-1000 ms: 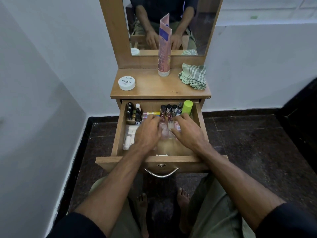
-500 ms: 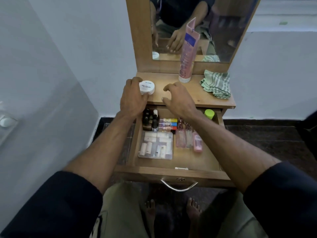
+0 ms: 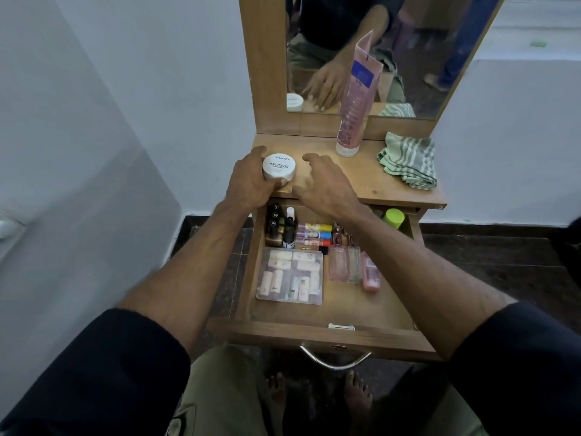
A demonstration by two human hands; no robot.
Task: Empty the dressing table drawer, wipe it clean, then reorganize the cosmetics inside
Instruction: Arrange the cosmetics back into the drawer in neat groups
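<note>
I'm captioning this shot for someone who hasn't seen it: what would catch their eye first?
The left hand gripping a white jar on the tabletop, the right hand hovering beside it. Below, the open drawer holds neatly grouped cosmetics. A tall pink tube stands before the mirror.

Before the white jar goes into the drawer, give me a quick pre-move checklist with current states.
1. Left hand holds the white nail polish jar: ok.
2. Right hand free, fingers loosely curled, holding nothing: ok.
3. Drawer pulled open: ok.
4. Bare floor in the drawer front for the jar: ok.
5. Pink tube upright on the tabletop, apart from both hands: ok.
6. Jar lid tight: cannot tell.
</note>
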